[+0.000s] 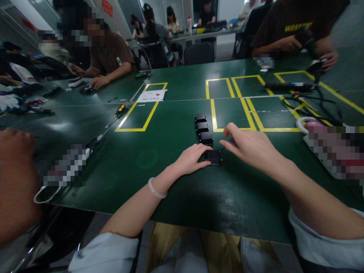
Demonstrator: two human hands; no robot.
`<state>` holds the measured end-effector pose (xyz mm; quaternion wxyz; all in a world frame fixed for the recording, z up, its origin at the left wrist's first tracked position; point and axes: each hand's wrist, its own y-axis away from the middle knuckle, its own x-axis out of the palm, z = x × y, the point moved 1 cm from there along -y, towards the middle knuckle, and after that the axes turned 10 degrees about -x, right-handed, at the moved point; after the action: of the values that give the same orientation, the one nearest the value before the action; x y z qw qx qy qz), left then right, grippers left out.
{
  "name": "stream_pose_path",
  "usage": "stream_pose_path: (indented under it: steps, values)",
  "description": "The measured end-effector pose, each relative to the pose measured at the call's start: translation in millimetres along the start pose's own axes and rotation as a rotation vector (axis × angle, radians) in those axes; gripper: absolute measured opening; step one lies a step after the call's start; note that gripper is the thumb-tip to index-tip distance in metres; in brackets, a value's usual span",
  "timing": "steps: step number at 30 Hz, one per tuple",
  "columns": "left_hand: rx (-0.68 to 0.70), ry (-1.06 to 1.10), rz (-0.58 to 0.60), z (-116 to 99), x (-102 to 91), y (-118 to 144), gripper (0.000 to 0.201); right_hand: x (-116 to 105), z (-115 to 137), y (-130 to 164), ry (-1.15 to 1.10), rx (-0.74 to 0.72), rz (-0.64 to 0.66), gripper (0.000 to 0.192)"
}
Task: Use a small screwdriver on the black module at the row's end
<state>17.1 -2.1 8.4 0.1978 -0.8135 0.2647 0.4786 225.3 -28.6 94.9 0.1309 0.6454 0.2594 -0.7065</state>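
Observation:
My left hand grips the left side of a small black rectangular block on the green table, thumb in front and fingers behind. Just right of that block is my right hand, its fingers curled. Something thin and dark pokes out below its thumb towards the block's right edge; most of it is hidden in the hand, and its kind cannot be made out. Directly behind the held block, several similar black blocks lie in a row.
Yellow tape frames mark the table. A yellow-black screwdriver and a white paper lie to the left. Cables and a blurred-out pink item are at right. Co-workers sit opposite; another person's arm is at left.

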Motion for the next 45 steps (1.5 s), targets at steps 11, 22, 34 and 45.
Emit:
stream_pose_path:
  steps: [11, 22, 34, 45]
  values:
    - [-0.008, -0.007, -0.001, 0.4, 0.3, 0.0, 0.039, 0.8, -1.6, 1.3, -0.063, -0.01, -0.011, 0.018]
    - [-0.012, -0.009, 0.011, -0.3, -0.8, 0.1, 0.039, 1.6, -4.3, 1.3, -0.046, -0.022, 0.017, 0.02]
    - [0.005, -0.026, -0.005, 1.3, 1.3, -0.2, 0.039, 3.0, -4.1, -0.4, -0.014, 0.021, 0.019, 0.02]
    - [-0.004, -0.008, 0.004, 1.0, 0.3, 0.1, 0.039, 2.0, -4.7, -0.4, -0.037, 0.02, 0.002, 0.019]
